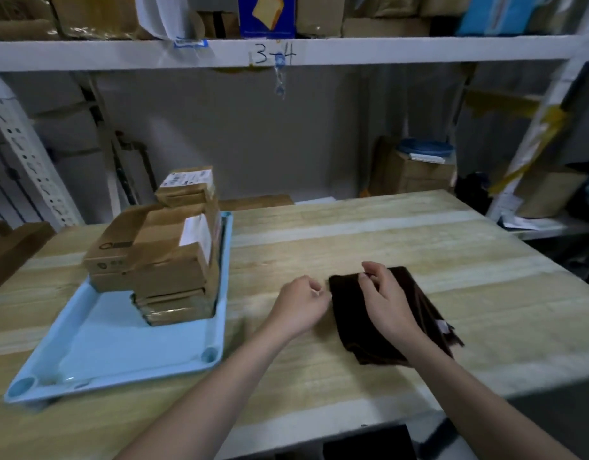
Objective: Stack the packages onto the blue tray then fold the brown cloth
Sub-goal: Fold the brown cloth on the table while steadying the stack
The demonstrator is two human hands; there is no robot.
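Observation:
Several brown cardboard packages stand stacked at the far right of the blue tray, on the left of the wooden table. The dark brown cloth lies folded into a small rectangle right of centre. My left hand hovers just beside the cloth's far left corner, fingers loosely curled, with nothing seen in it. My right hand is over the cloth, its thumb and fingertips pinching at the cloth's far edge. My right forearm covers the cloth's near part.
The wooden table stretches between tray and cloth and beyond to its far edge. A shelf beam with boxes runs overhead. Cardboard boxes sit behind the table at right, and another box is at the far left.

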